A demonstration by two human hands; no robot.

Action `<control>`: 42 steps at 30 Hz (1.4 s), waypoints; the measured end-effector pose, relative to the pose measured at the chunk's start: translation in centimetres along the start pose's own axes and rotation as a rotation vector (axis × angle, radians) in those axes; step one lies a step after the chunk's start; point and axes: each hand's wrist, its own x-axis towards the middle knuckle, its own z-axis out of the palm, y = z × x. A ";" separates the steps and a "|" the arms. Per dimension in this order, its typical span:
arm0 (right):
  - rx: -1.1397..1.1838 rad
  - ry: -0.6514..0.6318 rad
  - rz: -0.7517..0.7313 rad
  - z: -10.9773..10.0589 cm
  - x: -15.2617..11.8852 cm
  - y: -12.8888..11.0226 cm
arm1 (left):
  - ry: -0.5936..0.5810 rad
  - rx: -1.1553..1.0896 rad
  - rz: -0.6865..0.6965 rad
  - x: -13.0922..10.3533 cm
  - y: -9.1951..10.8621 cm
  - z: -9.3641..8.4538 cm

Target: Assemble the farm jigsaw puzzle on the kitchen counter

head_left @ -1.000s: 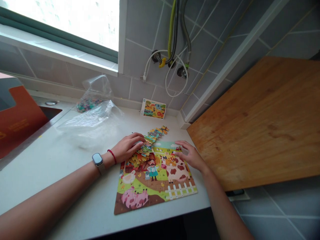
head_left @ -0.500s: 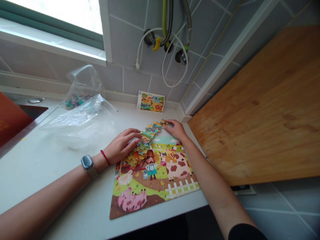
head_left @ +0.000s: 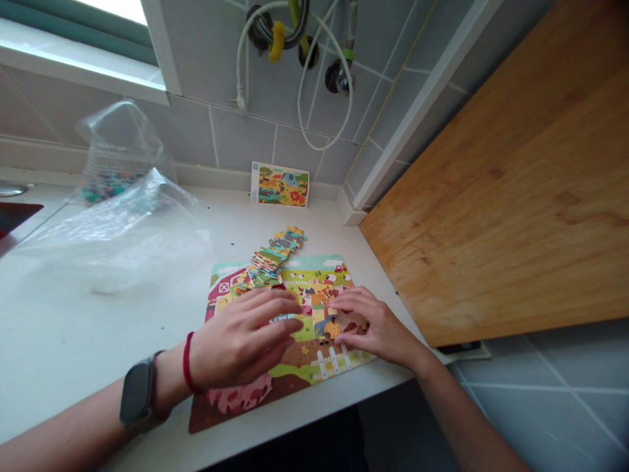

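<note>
My left hand (head_left: pixel 250 334) is over the left part of a farm puzzle (head_left: pixel 295 357), fingers bent and slightly apart, with nothing visible in them. It hides part of the picture. On the cow's side of the puzzle, my right hand (head_left: pixel 376 328) has its thumb and fingers at the edges of a small puzzle piece (head_left: pixel 326 326). Another puzzle piece (head_left: pixel 322 295), orange and spotted, lies just above that one. A fanned row of loose puzzle pieces (head_left: pixel 272 259) stretches from the puzzle's upper left onto the white counter.
A picture card (head_left: pixel 280 185) with animals leans against the back wall. Clear plastic bags (head_left: pixel 128 216) lie at left, one with colourful bits inside. A wooden board (head_left: pixel 506 196) stands at right. A white cable (head_left: pixel 301 118) hangs on the tiled wall.
My right hand has left the far end of the row and come down onto the puzzle by the pieces. My left hand has lifted off the row and moved nearer. The view has shifted.
</note>
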 end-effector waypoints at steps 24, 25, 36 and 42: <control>-0.058 0.025 -0.059 0.8 0.1 3.4 | -0.291 -0.014 -0.180 0.3 -0.2 4.7; -0.061 0.031 -0.059 0.8 0.1 3.5 | -0.287 -0.022 -0.186 0.4 -0.2 4.7; -0.102 0.108 -0.101 1.8 -0.1 3.6 | -0.289 -0.019 -0.074 0.7 0.1 4.6; -0.105 0.083 -0.078 1.8 0.0 3.5 | -0.321 0.009 -0.053 0.9 0.2 4.7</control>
